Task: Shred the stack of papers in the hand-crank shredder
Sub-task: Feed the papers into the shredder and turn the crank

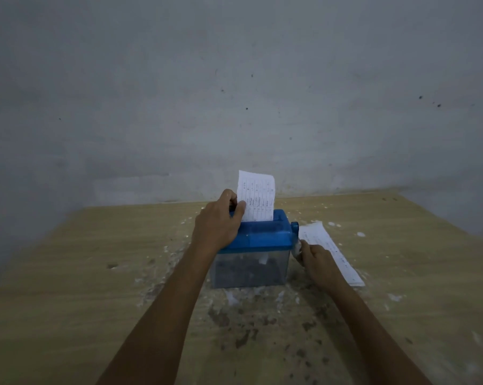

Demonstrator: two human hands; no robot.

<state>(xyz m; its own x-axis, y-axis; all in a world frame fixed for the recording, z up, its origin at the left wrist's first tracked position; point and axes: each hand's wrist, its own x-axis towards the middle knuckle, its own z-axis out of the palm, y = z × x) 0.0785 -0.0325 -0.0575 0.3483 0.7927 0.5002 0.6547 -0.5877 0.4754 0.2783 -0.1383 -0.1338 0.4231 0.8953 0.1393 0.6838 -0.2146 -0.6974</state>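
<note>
A small hand-crank shredder (265, 237) with a blue top and a clear bin stands in the middle of the wooden table (95, 273). A printed paper strip (258, 195) stands upright in its slot. My left hand (219, 220) rests on the shredder's left top and pinches the strip's left edge. My right hand (316, 261) grips the crank handle (297, 247) low on the shredder's right side. The stack of papers (332, 251) lies flat on the table just right of the shredder, behind my right hand. Dark shreds fill the bin.
White paper scraps and dark specks lie scattered over the table around the shredder. A grey wall (234, 93) rises right behind the table's far edge. The table's right edge runs close to the stack.
</note>
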